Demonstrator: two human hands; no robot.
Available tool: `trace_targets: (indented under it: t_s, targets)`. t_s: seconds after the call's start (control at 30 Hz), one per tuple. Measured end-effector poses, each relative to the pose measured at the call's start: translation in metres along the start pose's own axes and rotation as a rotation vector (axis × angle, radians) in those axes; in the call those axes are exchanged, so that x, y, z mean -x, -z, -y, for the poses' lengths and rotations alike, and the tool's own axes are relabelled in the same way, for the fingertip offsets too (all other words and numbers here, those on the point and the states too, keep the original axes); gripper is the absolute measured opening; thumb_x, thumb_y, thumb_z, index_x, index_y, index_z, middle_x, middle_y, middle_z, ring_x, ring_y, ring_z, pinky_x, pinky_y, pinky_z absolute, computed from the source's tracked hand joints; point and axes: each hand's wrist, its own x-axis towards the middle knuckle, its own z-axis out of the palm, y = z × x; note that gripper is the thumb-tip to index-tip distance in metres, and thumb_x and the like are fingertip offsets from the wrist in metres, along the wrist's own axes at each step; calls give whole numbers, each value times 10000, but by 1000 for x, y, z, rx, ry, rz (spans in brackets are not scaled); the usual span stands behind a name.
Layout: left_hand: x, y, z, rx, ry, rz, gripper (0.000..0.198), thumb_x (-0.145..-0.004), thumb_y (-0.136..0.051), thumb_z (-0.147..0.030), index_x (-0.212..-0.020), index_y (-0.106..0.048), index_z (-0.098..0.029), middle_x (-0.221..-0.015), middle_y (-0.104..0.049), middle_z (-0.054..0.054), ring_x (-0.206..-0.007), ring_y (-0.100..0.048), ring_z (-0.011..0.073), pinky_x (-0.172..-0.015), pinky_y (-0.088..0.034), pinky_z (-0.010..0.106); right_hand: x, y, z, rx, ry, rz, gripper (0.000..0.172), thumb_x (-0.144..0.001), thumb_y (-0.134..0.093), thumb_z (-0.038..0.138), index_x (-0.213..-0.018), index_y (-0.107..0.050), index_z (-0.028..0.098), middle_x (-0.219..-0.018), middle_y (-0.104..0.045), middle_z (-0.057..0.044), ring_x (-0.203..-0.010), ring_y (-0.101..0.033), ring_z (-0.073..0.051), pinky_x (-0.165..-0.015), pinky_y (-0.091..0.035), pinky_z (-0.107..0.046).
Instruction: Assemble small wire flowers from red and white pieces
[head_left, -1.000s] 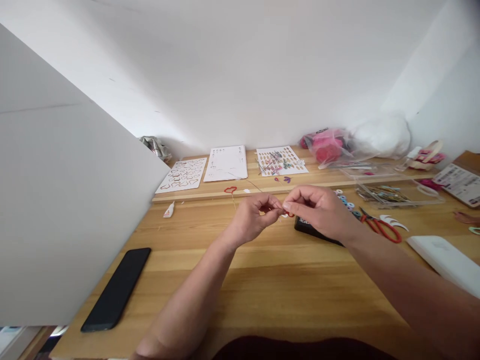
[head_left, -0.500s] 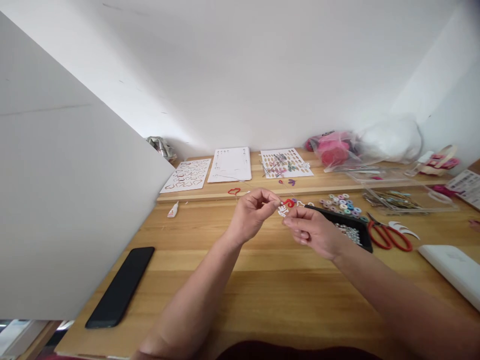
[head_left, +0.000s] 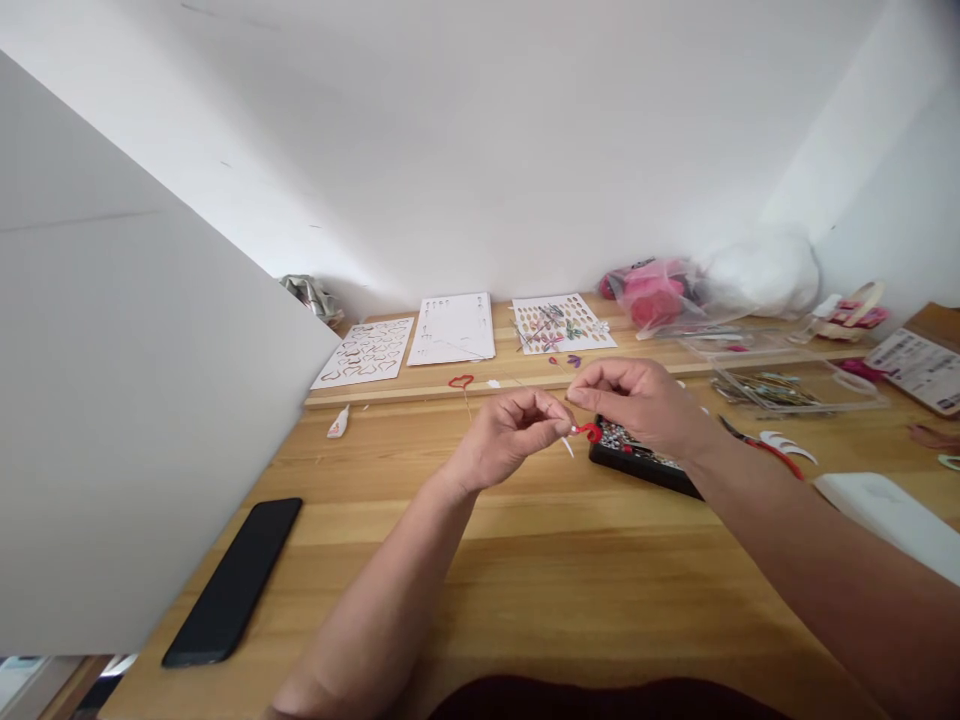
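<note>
The single view looks from the wearer's head, forward and down across the worktop (head_left: 585, 590) to the white wall (head_left: 510, 170) behind it. The left hand (head_left: 516, 435) and right hand (head_left: 637, 405) sit near mid-frame, close enough to show separate fingers; a grey panel (head_left: 135, 400) bounds the left.

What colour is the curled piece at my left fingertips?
The curled piece by your left hand is red, seen in the head view.

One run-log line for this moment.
left hand: pinching red piece | right hand: near black tray, grip unclear | phone: on table
</note>
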Motion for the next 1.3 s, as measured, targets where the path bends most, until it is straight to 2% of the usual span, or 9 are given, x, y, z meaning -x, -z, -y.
trace_targets:
  t_s: [0.23, 0.4, 0.63, 0.73, 0.8, 0.9, 1.07, 1.2, 1.3]
  targets:
    - [-5, 1, 0, 71, -49, -114, 197, -780, -778, -315, -752, -665, -156, -865, -658, 28, -779, -567, 113, -750, -433, 257, 9, -16, -34, -541, -354, 67, 293, -676, -845, 407, -760, -688, 175, -587, -497, 48, -431, -336, -36, -440, -212, -233]
    - [-8, 4, 8, 73, -38, -256, 223, -762, -791, -327, -768, -657, -148, -780, -645, 14, -690, -544, 94, -689, -430, 243, 23, -27, -35, -651, -447, 96, 280, -664, -861, 335, -710, -638, 173, -537, -439, 76, -422, -315, -21, -450, -218, -214]
    - [-8, 1, 11, 38, 11, -292, 270, -756, -785, -364, -781, -637, -140, -733, -626, 5, -640, -534, 85, -650, -422, 235, 29, -30, -36, -413, -322, 87, 300, -731, -783, 420, -680, -600, 188, -541, -450, 63, -455, -387, -67, -470, -310, -245]
    - [-7, 0, 11, 10, 7, -290, 278, -760, -779, -378, -786, -634, -142, -729, -625, 3, -636, -548, 88, -648, -433, 239, 30, -25, -38, -137, -194, 32, 235, -779, -745, 399, -882, -691, 195, -783, -637, -16, -677, -560, -141, -595, -429, -284]
    - [-8, 0, 11, -16, 0, -290, 284, -761, -777, -383, -780, -628, -142, -733, -633, 8, -636, -549, 88, -642, -439, 239, 31, -21, -37, -22, -131, -26, 325, -794, -740, 386, -1065, -687, 214, -1036, -691, -67, -923, -614, -206, -713, -469, -315]
    - [-8, -1, 13, -44, -5, -277, 297, -758, -777, -392, -767, -619, -141, -744, -649, 23, -641, -550, 92, -634, -457, 239, 32, -17, -33, -46, -96, -74, 371, -823, -715, 424, -1125, -656, 217, -1115, -697, -89, -1036, -619, -243, -778, -477, -347]
    - [-8, -4, 19, -33, 36, -261, 299, -761, -772, -390, -768, -608, -140, -750, -668, 36, -670, -594, 107, -645, -507, 248, 30, -21, -32, -98, -76, -163, 314, -815, -714, 428, -1024, -679, 196, -856, -709, -53, -707, -612, -175, -641, -465, -330]
    - [-8, -8, 24, 14, 70, -292, 293, -751, -780, -378, -773, -613, -137, -761, -688, 48, -718, -633, 127, -663, -534, 255, 30, -25, -34, -79, -32, -244, 260, -812, -710, 364, -1009, -677, 197, -973, -719, -85, -889, -652, -218, -685, -477, -331]
    - [-7, -11, 28, 30, 75, -316, 286, -751, -779, -368, -775, -620, -132, -772, -693, 54, -731, -643, 129, -664, -537, 248, 30, -27, -34, -220, -81, -266, 400, -749, -760, 324, -1100, -604, 215, -1085, -699, -97, -1001, -652, -235, -735, -501, -339]
